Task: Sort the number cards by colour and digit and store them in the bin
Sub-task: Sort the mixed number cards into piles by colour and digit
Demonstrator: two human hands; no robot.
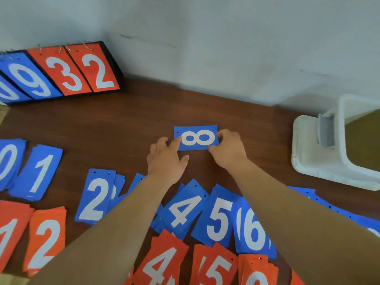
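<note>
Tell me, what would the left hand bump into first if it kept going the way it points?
The blue 8 card: the left hand touches its left end with a forefinger. Beyond, probably just table.

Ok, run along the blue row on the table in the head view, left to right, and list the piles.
0 pile → 1 pile → 2 pile → 4 pile → 5 pile → 6 pile. Blue cards hidden under the arms are left out.
</note>
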